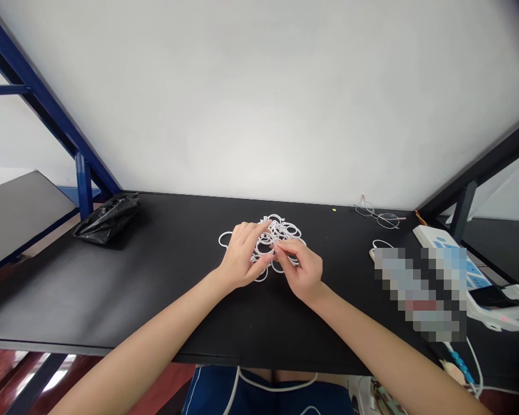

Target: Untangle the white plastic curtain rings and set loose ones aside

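Observation:
A loose pile of thin white plastic rings (292, 229) lies on the black table in front of me, several of them overlapping. My right hand (303, 265) is closed in a pinch, thumb and forefinger meeting on the edge of one white ring (265, 248). To the left of that ring is my left hand (244, 253), its thumb and fingers apart in a C shape around it. Whether the left fingertips touch the ring I cannot tell. Another white ring (223, 234) sticks out beyond the back of my left hand. Both hands partly cover the pile.
A crumpled black plastic bag (110, 219) lies at the far left. Eyeglasses (377, 215) rest at the back right. A white power strip (452, 253) and a blurred-out device (415, 294) with cables are on the right. Behind the black table (164, 271) rises a pale wall.

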Demonstrator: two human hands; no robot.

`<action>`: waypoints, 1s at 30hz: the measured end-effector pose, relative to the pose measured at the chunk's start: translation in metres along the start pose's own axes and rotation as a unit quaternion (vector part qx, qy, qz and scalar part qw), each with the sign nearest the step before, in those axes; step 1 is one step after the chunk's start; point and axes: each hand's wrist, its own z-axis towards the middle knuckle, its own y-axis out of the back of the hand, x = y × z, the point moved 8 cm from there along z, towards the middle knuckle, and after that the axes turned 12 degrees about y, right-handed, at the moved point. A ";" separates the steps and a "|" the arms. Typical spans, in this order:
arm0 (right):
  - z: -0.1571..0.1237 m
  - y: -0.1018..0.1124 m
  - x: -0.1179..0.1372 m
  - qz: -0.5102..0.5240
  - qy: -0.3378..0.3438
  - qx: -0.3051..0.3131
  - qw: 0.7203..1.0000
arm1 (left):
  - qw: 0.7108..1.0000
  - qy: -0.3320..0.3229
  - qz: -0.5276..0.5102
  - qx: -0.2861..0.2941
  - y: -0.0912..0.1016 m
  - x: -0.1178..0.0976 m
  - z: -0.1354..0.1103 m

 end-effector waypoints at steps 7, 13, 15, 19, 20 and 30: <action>0.000 -0.003 0.003 0.016 -0.005 0.015 1.000 | 0.999 0.026 -0.023 -0.009 0.004 -0.001 -0.002; -0.004 -0.004 -0.001 0.019 -0.019 0.010 1.000 | 0.999 0.030 -0.021 -0.008 0.004 -0.001 0.000; -0.004 -0.004 0.000 0.020 -0.014 0.006 1.000 | 1.000 0.020 -0.010 -0.006 0.003 -0.002 0.000; -0.001 -0.004 0.002 0.027 -0.004 0.007 1.000 | 1.000 0.007 -0.003 -0.012 0.003 -0.002 0.000; -0.001 -0.004 0.003 0.025 -0.005 0.009 1.000 | 1.000 0.005 -0.004 -0.012 0.003 -0.002 0.000; -0.008 -0.008 -0.007 0.037 -0.083 0.041 0.995 | 1.000 0.002 0.005 0.001 0.004 -0.007 0.000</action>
